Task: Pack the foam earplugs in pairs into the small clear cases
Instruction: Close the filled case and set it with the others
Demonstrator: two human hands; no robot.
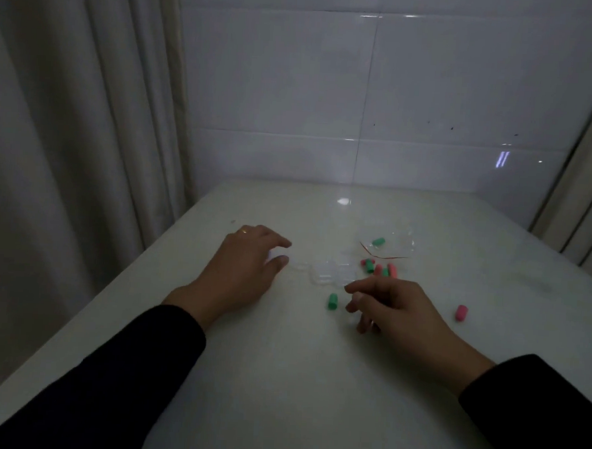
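Note:
Several small clear cases (329, 273) lie together at the middle of the white table (279, 378). My left hand (248, 266) rests to their left, thumb and forefinger curled round one clear case (276, 256). My right hand (396, 310) hovers just in front of the cases, with its fingers loosely curled and nothing visible between them. One green earplug (332, 301) lies just left of its fingertips. A pink earplug (460, 312) lies to its right. Behind the right hand sits a cluster of pink and green earplugs (379, 268).
A clear plastic bag (401, 244) with a red strip lies behind the cluster, with one green earplug (378, 241) on it. The table's left edge runs close to a curtain (69, 143). A tiled wall (362, 107) stands behind.

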